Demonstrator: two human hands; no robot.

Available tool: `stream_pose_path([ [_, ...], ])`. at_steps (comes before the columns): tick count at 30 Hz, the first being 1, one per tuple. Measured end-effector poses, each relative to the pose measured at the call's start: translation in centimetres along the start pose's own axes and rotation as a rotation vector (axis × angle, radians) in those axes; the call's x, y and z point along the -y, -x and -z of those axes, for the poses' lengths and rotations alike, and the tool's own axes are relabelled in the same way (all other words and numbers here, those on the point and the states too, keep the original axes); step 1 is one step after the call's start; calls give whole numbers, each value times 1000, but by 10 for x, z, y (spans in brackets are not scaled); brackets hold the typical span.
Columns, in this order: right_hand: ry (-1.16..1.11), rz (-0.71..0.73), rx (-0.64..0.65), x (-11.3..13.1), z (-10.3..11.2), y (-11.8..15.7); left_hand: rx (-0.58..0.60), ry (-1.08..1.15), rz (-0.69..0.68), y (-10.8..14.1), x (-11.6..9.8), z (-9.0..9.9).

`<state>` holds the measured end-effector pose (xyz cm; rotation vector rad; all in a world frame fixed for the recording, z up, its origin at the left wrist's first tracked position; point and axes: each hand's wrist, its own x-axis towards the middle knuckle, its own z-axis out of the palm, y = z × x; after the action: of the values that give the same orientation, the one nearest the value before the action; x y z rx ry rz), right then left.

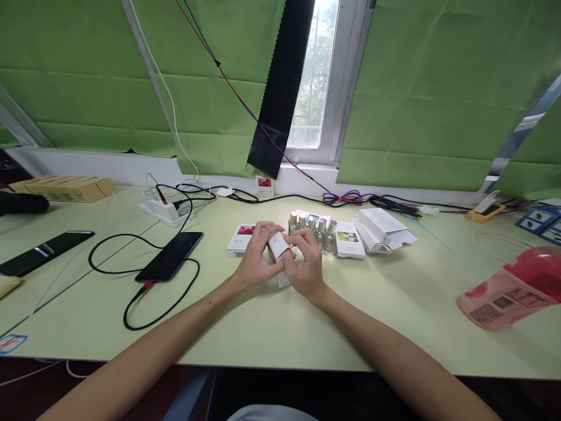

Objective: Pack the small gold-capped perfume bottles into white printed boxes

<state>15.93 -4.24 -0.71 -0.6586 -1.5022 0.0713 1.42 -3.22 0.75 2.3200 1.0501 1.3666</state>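
Between both hands, above the middle of the table, is a small white box [277, 244] with faint print. My left hand [258, 257] is closed around its left side. The fingers of my right hand [304, 266] pinch its right edge and top. Part of another white carton shows beneath the hands, mostly covered by them. Behind my right hand stand several small glass bottles [322, 233] with gold and silver caps in a row. A white box with a red picture [240, 238] lies left of my hands. To the right lies a white box with a green picture [349, 241].
An opened white carton [383, 230] lies at the right. Farther right is a pink container [511, 289]. A black phone [170, 257] with a looping cable, a second phone [46, 252] and a power strip [164, 209] occupy the left. Cables [346, 197] run along the back.
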Motion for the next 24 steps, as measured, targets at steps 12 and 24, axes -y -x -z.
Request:
stream_pose_path([
  [12,-6,-6,10,-1,-1,0,15,-23,-13,-2,-3,1],
  [24,-44,-18,51,0,0,-2,47,-27,-83,-6,-8,4],
])
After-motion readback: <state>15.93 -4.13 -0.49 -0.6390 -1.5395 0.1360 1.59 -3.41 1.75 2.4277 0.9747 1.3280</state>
